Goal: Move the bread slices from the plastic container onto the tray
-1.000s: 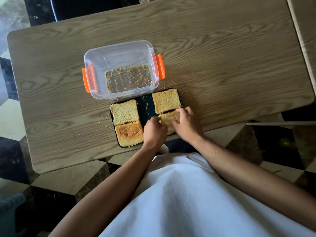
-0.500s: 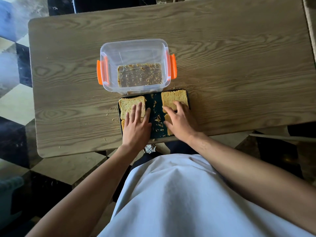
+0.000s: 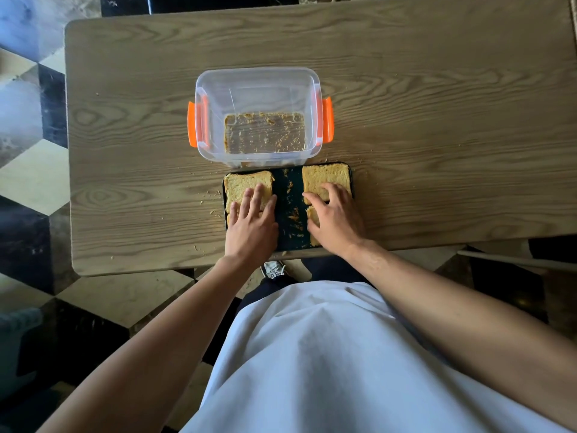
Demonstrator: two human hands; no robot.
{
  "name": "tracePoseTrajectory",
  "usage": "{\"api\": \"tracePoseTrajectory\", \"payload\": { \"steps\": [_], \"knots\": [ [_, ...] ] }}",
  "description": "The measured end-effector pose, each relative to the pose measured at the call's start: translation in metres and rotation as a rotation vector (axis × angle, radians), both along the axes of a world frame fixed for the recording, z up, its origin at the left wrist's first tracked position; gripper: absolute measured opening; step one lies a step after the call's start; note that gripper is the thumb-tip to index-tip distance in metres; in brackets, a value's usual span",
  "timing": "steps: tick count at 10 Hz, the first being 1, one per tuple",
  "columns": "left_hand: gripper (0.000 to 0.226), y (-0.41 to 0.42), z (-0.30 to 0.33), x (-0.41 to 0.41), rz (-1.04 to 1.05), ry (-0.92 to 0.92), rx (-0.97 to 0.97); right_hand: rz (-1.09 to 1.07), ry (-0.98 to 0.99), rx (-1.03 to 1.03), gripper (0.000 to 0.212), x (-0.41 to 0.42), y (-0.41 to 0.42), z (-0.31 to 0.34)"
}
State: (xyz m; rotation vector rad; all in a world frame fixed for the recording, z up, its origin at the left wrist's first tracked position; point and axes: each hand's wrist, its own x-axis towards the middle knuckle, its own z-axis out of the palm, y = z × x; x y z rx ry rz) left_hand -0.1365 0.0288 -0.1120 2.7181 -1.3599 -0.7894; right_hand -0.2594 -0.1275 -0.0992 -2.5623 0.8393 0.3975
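Seemingly, the container (image 3: 256, 114) is emptied to crumbs, the bread (image 3: 248, 189) is laid on the tray (image 3: 288, 210), pressed by flat, open hands (image 3: 251, 226).

Clear plastic container (image 3: 256, 85) — orange clips (image 3: 327, 124) — golden bread slices (image 3: 324, 178), dark tray (image 3: 288, 195).

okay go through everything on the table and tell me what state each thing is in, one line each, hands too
plastic container: lid off, upright, no slices inside, only crumbs.
orange latches: flipped open, one on each side.
tray: flat at the table's near edge, crumbs down its bare middle.
bread slices: lying flat on the tray, in a left and a right column.
left hand: open, flat on the left slices.
right hand: open, fingers spread on the right slices.
table: scattered with crumbs.
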Motion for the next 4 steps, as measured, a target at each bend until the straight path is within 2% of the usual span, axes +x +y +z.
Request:
{"api": "tracePoseTrajectory", "payload": {
  "steps": [4],
  "knots": [
    [0.065,0.0028,0.0106,-0.0033,0.01,0.022,-0.049,0.0,-0.033,-0.091,0.057,0.0111,0.0032,0.0031]
  ]
}}
